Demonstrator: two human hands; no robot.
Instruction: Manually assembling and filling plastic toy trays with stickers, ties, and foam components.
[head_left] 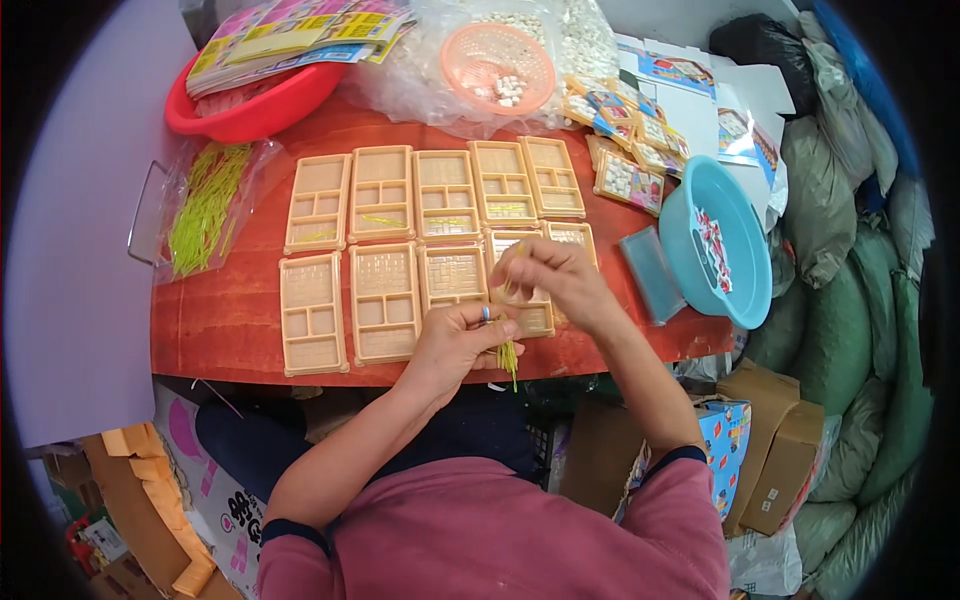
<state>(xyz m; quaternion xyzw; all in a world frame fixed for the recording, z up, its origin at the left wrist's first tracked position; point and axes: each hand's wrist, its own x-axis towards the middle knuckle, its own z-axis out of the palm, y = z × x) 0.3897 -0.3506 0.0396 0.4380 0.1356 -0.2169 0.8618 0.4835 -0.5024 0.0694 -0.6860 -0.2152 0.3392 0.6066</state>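
My left hand (455, 345) is closed round a small bunch of thin yellow-green strips (509, 362), whose ends hang below the fingers over the table's front edge. Just above and to the right, my right hand (560, 282) is raised with its fingers pinched; a thin yellowish strip seems to show at the fingertips. Beneath the hands lie shallow beige plastic trays (384, 318) with compartments, laid out in two rows. In the far row, several trays have a yellow-green strip in the near compartment, such as the tray (381, 165) left of the middle. My hands partly hide the near-row trays on the right.
A clear bag of yellow-green strips (210, 205) lies at the left. Behind stand a red basin (190, 118) under printed sheets and a pink basket (447, 75) holding white pieces. At the right are packed sets (628, 183) and a blue basin (745, 300) of small pieces.
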